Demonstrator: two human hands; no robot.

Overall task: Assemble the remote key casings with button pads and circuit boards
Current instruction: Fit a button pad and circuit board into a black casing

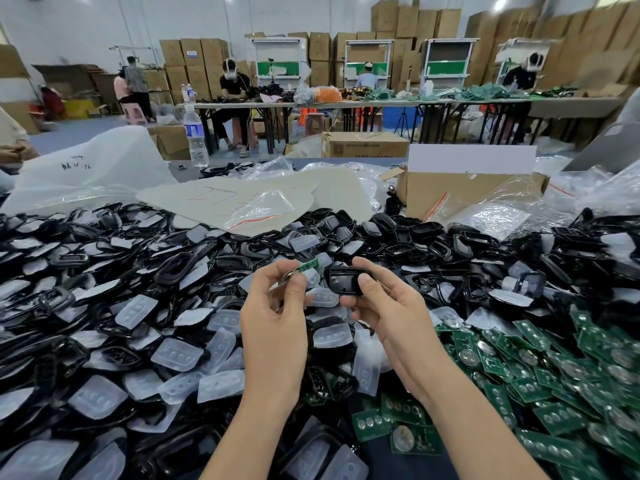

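Observation:
My left hand (277,317) pinches a small green circuit board (306,266) with a round silver battery, held up just above the pile. My right hand (381,306) grips a black remote key casing (344,279) between thumb and fingers, its hollow side facing me. Board and casing sit a short gap apart at the middle of the view. Below and around them lie heaps of black casings (104,258), translucent button pads (176,355) and green circuit boards (554,368).
A cardboard box (460,192) and clear plastic bags (263,206) lie behind the pile. A water bottle (195,136) stands at the table's far left. Other people work at long tables (346,103) further back, before stacked cartons.

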